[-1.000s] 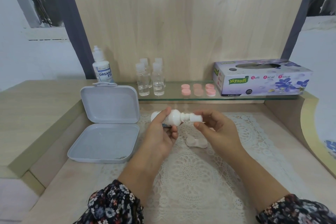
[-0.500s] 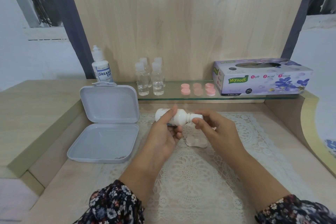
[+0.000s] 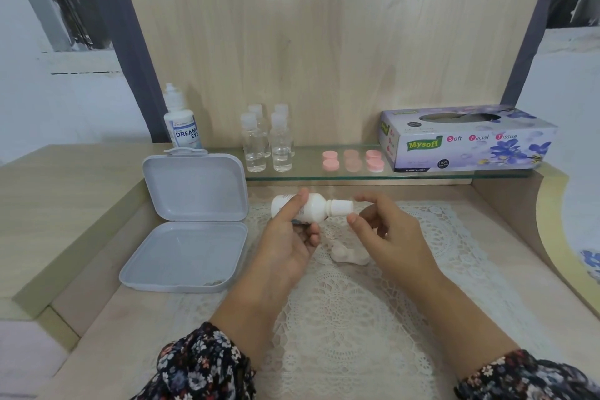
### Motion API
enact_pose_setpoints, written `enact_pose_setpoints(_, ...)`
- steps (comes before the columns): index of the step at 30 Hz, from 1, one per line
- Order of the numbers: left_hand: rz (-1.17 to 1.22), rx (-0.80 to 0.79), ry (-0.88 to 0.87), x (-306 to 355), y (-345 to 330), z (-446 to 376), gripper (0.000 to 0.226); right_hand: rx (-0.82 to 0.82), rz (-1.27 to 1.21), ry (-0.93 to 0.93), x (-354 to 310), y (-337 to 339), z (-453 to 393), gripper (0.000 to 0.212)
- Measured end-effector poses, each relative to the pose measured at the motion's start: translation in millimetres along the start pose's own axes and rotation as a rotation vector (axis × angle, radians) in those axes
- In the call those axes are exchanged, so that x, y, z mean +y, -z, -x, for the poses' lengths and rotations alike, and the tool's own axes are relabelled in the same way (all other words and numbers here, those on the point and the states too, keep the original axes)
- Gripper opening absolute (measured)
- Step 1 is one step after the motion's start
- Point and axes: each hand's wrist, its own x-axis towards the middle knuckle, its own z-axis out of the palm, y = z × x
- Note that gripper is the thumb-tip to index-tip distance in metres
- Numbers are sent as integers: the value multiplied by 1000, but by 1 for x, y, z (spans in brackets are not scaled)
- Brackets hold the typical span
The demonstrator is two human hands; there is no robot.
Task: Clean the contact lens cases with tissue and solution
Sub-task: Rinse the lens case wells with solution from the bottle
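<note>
Solution bottle [image 3: 310, 210]: small, white, opaque, with a white screw cap [image 3: 341, 207]; lies on its side in the air above the lace mat [image 3: 350, 318], cap pointing right.
Left hand [image 3: 292, 239]: fingers clamped round the bottle's body, thumb laid across the front.
Right hand [image 3: 383, 230]: thumb and forefinger at the cap, one on each side; whether they actually grip it cannot be told.
Contact lens case [image 3: 349, 255]: pale beige, two joined wells, on the lace mat just below and between the hands, partly hidden by the right hand.
Pink contact lens cases [image 3: 352, 160]: on the glass shelf [image 3: 422, 174], left of the tissue box [image 3: 467, 140].
Other stock: larger solution bottle [image 3: 181, 127] and four clear bottles [image 3: 268, 143] at the shelf's left; open grey box [image 3: 188, 221] on the tabletop [image 3: 97, 334].
Change vs. 0.5 s ago: bottle stays horizontal in the left hand; the cap now shows more fully, the right fingers less closed over it.
</note>
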Motion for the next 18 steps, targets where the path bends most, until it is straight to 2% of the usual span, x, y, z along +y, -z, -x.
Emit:
enact_pose_setpoints(3,6,-5,7,-1,-1,0,16,-13,54,49,0,-2,0,26)
enact_pose_setpoints(7,-1,-40,15,0,0,-1,19,21,48,42,3,-3,-1,14)
enact_pose_setpoints(10,-3,-63,25,0,1,-3,31,36,25,39,2,-3,-2,7)
enact_pose_setpoints(13,13,-64,46,-1,2,-4,47,59,-43,13,2,-4,-2,6)
enact_pose_setpoints(16,-3,-100,23,2,4,-5,42,127,-145,-21,-1,-2,-3,8)
enact_pose_setpoints(18,-55,-162,-33,5,5,-5,49,178,-219,-43,-3,1,-4,10)
